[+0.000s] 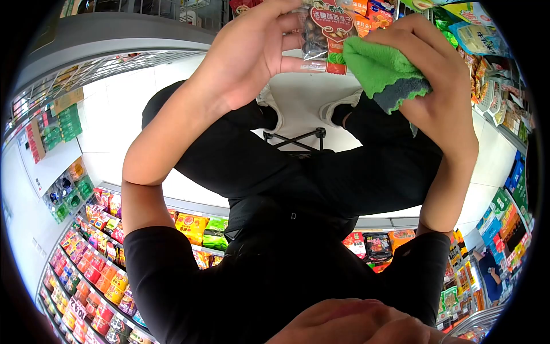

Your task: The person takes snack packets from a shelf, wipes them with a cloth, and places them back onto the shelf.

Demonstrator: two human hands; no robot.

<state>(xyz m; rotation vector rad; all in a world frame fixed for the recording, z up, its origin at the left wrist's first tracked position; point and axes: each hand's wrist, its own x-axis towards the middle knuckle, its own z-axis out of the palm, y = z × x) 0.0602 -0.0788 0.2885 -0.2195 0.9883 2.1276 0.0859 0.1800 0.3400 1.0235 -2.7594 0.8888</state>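
My left hand (249, 60) is closed on a clear and red snack packet (331, 31), its fingers behind the pack. Dark seeds show through the packet's clear side. In my right hand (438, 66) a green cloth (375, 66) with a dark grey underside is bunched up. The cloth's left edge touches or overlaps the packet's right side. Orange packets (372, 17) show just beyond the two hands.
Shelves of bagged snacks (97, 269) curve behind me at lower left. More packets (481, 37) stand at upper right. Below my hands is a folding stool's black frame (295, 140). A wire rack (63, 86) is at left, and another person (490, 272) appears at far right.
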